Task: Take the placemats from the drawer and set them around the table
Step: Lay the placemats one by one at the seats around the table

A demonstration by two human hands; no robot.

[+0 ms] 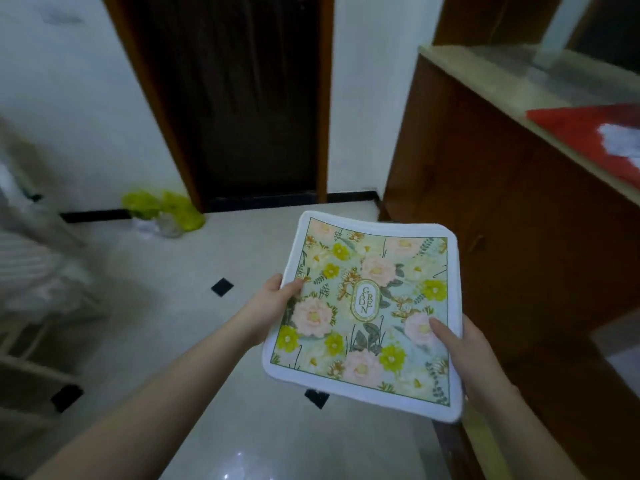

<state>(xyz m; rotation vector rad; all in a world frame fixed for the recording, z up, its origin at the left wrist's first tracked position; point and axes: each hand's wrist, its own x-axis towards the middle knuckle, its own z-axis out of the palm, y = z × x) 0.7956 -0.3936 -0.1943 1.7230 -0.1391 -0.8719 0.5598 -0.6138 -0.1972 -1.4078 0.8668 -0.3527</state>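
I hold a stack of square placemats [367, 306] in front of me, over the floor. The top one has a white border and a floral print in pink, yellow and green. My left hand [277, 292] grips the stack's left edge with the thumb on top. My right hand [464, 348] holds the right edge, thumb pressed on the print. The white edges of the mats beneath show along the far and right sides. No drawer or dining table shows in the head view.
A brown wooden cabinet [491, 188] with a pale top stands at the right, a red cloth [588, 136] lying on it. A dark doorway [239, 98] is ahead. Yellow-green plastic bags [162, 209] lie by the wall. A pale chair or rack [38, 289] is at the left.
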